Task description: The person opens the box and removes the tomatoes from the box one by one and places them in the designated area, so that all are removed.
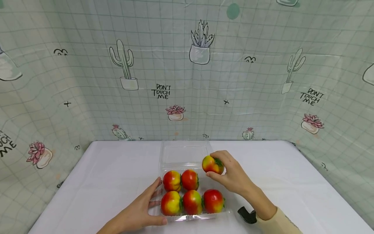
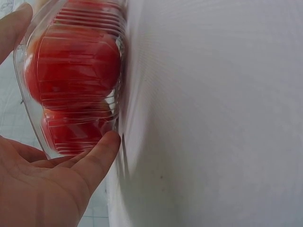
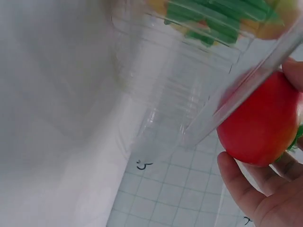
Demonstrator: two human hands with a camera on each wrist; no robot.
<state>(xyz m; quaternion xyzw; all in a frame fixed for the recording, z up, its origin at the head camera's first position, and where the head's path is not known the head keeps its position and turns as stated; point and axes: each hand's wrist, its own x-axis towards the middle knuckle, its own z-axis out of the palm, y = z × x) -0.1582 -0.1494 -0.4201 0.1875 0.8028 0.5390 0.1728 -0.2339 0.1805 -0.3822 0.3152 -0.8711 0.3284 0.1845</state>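
My right hand [image 1: 233, 175] grips a tomato-like fruit [image 1: 211, 164], red and yellow with a green leafy top, between thumb and fingers, above the back right part of a clear plastic box [image 1: 187, 218]. In the right wrist view the held fruit [image 3: 260, 120] shows its red side, partly behind the box rim. Inside the box sit two similar fruits at the back, including a red one [image 1: 190, 179], and three in front, such as the rightmost fruit [image 1: 213, 201]. My left hand [image 1: 140, 208] spans the box's left side, fairly straight fingers against it and thumb by the front corner.
The box's clear lid [image 1: 185, 156] lies folded back behind it on the white table [image 1: 117, 169]. A small black object [image 1: 247, 215] lies right of the box, beside my right forearm. A plant-patterned curtain [image 1: 222, 81] encloses the table's back and sides.
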